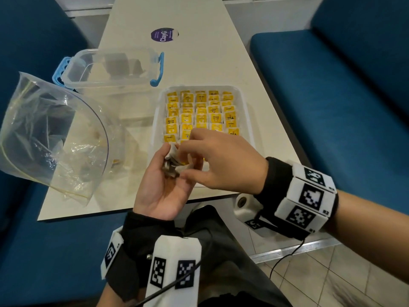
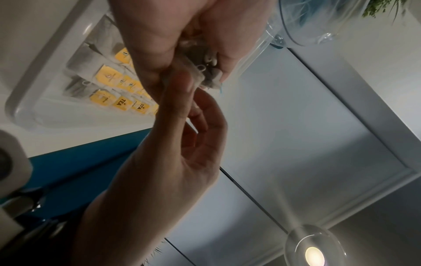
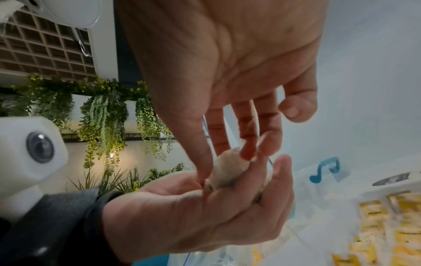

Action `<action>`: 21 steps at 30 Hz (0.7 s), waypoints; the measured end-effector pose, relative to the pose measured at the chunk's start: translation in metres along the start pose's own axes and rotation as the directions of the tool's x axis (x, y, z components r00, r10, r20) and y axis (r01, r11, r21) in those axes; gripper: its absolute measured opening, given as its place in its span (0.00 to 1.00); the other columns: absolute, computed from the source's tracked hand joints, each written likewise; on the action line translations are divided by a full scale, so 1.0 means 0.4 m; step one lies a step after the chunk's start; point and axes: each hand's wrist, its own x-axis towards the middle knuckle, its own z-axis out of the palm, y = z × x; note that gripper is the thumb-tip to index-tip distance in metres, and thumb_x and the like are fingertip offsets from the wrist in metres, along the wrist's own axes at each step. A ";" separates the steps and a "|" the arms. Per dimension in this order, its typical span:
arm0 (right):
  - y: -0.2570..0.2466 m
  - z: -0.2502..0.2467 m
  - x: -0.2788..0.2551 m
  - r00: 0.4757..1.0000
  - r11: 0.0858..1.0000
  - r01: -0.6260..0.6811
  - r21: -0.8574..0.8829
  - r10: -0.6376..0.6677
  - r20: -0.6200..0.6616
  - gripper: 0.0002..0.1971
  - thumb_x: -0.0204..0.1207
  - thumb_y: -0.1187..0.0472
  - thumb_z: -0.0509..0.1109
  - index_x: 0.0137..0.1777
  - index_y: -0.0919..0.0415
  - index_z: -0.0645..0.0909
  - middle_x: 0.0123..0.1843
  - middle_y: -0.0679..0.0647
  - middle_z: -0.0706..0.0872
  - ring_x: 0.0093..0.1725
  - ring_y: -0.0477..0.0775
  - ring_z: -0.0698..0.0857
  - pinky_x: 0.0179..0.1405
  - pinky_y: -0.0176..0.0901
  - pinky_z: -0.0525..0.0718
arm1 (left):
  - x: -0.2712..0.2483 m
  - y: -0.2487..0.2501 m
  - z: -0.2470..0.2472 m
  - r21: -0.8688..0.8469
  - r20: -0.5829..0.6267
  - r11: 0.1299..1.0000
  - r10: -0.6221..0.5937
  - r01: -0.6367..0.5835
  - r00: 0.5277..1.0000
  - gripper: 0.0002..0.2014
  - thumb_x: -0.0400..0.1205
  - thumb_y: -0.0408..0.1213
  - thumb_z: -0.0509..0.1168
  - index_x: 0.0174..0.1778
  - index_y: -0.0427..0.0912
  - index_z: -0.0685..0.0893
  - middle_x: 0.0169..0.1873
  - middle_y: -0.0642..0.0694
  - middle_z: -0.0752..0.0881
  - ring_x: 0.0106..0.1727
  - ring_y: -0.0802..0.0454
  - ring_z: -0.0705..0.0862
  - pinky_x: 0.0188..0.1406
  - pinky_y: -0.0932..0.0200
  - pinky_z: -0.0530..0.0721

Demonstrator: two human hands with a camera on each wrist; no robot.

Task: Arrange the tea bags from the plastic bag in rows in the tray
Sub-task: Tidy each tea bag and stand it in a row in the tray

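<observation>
My left hand point(image 1: 168, 155) lies palm up over the table's near edge and cups a small bunch of tea bags point(image 1: 171, 167). From the right, my right hand point(image 1: 184, 161) reaches in and pinches one tea bag point(image 3: 227, 167) of that bunch between thumb and fingers. Just beyond both hands, the white tray point(image 1: 244, 103) holds rows of tea bags with yellow tags point(image 1: 200, 111); the hands hide its nearest row. The clear plastic bag point(image 1: 55, 138) stands open at the left, with a few tea bags dimly visible inside.
A clear storage box with blue clips point(image 1: 110, 67) stands behind the bag on the white table point(image 1: 199, 52). A purple sticker point(image 1: 163, 34) lies farther back. Blue benches point(image 1: 343, 96) flank the table on both sides.
</observation>
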 end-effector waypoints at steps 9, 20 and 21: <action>0.041 0.009 0.007 0.983 0.952 -0.153 0.265 0.173 -0.055 0.10 0.73 0.55 0.72 0.39 0.58 0.75 0.37 0.50 0.81 0.38 0.51 0.80 0.45 0.54 0.82 | 0.004 -0.005 -0.001 -0.023 0.051 0.999 0.034 -0.033 0.998 0.20 0.84 0.43 0.57 0.32 0.39 0.87 0.42 0.39 0.90 0.43 0.45 0.91 0.47 0.47 0.87; 0.065 0.009 0.030 0.974 0.884 -0.189 0.428 0.225 -0.033 0.04 0.73 0.68 0.71 0.44 0.59 0.82 0.33 0.38 0.77 0.32 0.37 0.76 0.35 0.22 0.74 | 0.005 -0.008 -0.006 -0.009 -0.003 1.000 0.008 -0.008 1.000 0.19 0.84 0.44 0.59 0.33 0.38 0.87 0.42 0.39 0.90 0.42 0.44 0.91 0.37 0.46 0.89; 0.066 0.006 0.030 0.972 0.875 -0.190 0.445 0.232 -0.041 0.04 0.72 0.68 0.71 0.42 0.58 0.80 0.33 0.39 0.77 0.32 0.37 0.76 0.35 0.22 0.75 | 0.006 -0.007 -0.007 -0.011 -0.009 1.000 0.004 -0.005 1.000 0.19 0.84 0.44 0.59 0.33 0.38 0.87 0.43 0.39 0.90 0.43 0.44 0.90 0.36 0.48 0.89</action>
